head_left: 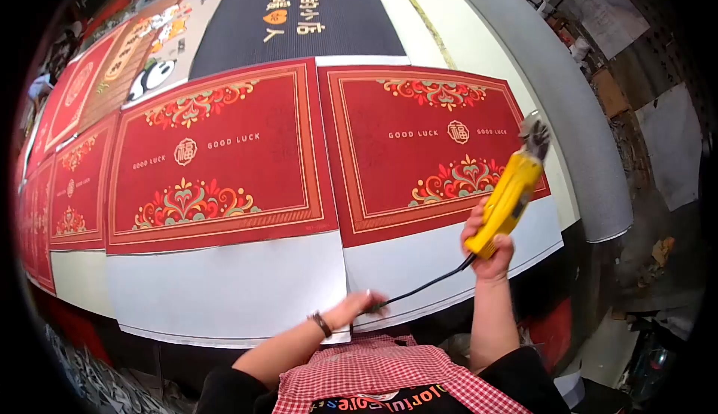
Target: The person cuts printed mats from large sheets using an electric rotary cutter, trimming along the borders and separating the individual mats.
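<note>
My right hand (pixel 490 246) is wrapped round the lower end of a yellow power tool (pixel 510 201), whose metal head (pixel 535 136) points up over the right edge of a red "GOOD LUCK" mat (pixel 419 152). A black cord (pixel 422 288) runs from the tool down to my left hand (pixel 361 308), which is closed on it above the white sheet's front edge. Blur hides some of the left fingers. Another red mat (pixel 217 156) lies just left of the first, both on white sheets (pixel 232 287).
A dark mat with characters (pixel 299 25) lies at the back, beside a panda mat (pixel 153 77). Along the right table edge runs a grey roll (pixel 553 77). Cardboard (pixel 609 92) and scraps lie on the floor at right. More red mats (pixel 78 189) extend left.
</note>
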The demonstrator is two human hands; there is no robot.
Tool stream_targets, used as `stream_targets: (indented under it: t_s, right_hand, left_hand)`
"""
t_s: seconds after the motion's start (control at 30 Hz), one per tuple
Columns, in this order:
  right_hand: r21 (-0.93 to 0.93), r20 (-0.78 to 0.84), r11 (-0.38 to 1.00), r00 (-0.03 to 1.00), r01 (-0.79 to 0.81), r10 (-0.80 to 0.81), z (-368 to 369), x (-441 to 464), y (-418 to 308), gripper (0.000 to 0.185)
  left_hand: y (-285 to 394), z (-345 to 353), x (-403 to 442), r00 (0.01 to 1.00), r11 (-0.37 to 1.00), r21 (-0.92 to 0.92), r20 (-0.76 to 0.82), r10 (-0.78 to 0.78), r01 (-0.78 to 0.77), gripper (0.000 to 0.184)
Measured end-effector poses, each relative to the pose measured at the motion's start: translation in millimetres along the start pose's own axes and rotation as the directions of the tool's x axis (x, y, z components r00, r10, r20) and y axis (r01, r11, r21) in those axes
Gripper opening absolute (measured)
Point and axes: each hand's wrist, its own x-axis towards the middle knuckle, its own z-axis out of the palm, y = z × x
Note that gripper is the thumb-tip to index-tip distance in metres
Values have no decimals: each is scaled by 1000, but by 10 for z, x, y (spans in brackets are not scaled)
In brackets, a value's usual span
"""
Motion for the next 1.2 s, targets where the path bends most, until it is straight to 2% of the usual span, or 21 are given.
stream_targets:
  t_s: [0.03, 0.17, 0.23, 0.3, 0.37, 0.4, 0.5, 0.6, 0.67, 0.7, 0.73, 0.8, 0.83, 0.87, 0.9, 1.0, 1.03, 1.07, 1.1, 1.17, 1.2]
  right_hand:
    - [37, 65, 999, 997, 36, -38, 88, 71, -156, 69]
    - [60, 334, 998, 942, 21, -39, 476, 476, -937, 64]
    - [18, 369, 1000, 929, -19, 11, 445, 684, -1238, 68]
    - [68, 369, 998, 929, -5, -21, 499, 992, -1514, 68]
    - [77, 395, 995, 918, -66, 31, 441, 1352, -1783, 68]
    - [65, 408, 992, 910, -111, 75, 429, 1512, -1881, 67]
    - [-51, 437, 968, 866, -246, 243, 432, 1920, -2086, 66]
    - [-185, 387, 955, 876, -233, 289, 330, 2330, -2163, 64]
    - [-342, 372, 910, 855, -236, 361, 253, 2654, -2172, 64]
    - [-498, 331, 841, 850, -211, 409, 215, 2783, -2206, 64]
    - [-518, 263, 840, 905, -160, 334, 243, 2840, -2197, 59]
    - [-692, 227, 710, 893, -133, 389, 139, 3196, -2314, 51]
    - [-760, 176, 642, 918, -103, 356, 62, 3377, -2358, 48]
    - [-833, 177, 552, 926, -40, 334, -3, 3562, -2423, 47]
    - [-891, 182, 453, 931, 21, 316, -79, 3774, -2480, 46]
    - [-985, 58, 172, 955, 8, 290, -371, 4419, -2641, 47]
    - [-999, -8, 32, 960, -18, 279, -448, 4584, -2662, 47]
    - [-999, -9, -54, 977, 2, 214, -594, 4785, -2661, 44]
    - [-998, -15, -65, 978, -2, 209, -732, 4981, -2675, 44]
    - [-932, -96, -362, 977, -22, 191, -990, 5354, -2730, 41]
    - [-826, -86, -563, 985, 15, 151, -1121, 5523, -2735, 41]
  left_hand:
    - [-42, 158, -98, 992, 993, -97, 112, -54, 65, 55]
    - [103, 274, -657, 936, 893, 301, -218, -277, 335, 39]
    - [7, 384, -544, 937, 933, 282, -327, -124, 222, 31]
    - [131, 709, -502, 863, 922, 109, -408, -299, 371, 34]
    - [353, 1050, -426, 803, 792, 259, -418, -424, 553, 36]
    - [-621, 835, -619, 880, 734, 523, -421, -220, 433, 42]
    - [-243, 1463, -962, 588, 340, 488, -740, -328, 804, 37]
    - [-183, 1836, -1628, 173, 85, 165, -979, -105, 983, 20]
    - [-236, 1857, -2217, 109, -6, 112, -948, 297, 994, 5]
    - [295, 1730, -2320, -67, 281, 120, -815, 575, 952, 5]
    - [282, 1703, -2319, 52, 157, 213, -734, 677, 964, 9]
    - [839, 1239, -2167, -388, 636, 191, -653, 651, 747, 1]
    - [1174, 974, -2009, -441, 663, 264, -570, 693, 701, 10]
    - [1472, 637, -1762, -454, 643, 600, -459, 764, 476, 16]
    - [1933, 555, -1306, -386, 546, 515, -391, 835, 660, 18]
    - [2479, -48, 58, -402, 557, 830, -505, 764, 16, 14]
    - [2614, -90, 671, -167, 440, 898, -432, 886, 15, 13]
    - [2611, -109, 1133, 81, 625, 773, -634, 769, 111, 20]
    - [2722, -48, 1527, 412, 587, 719, -694, 590, 371, 42]
    - [2553, -267, 2062, 747, 208, 861, -507, 430, 464, 68]
    - [2383, -492, 2182, 750, 217, 864, -503, 429, 455, 68]
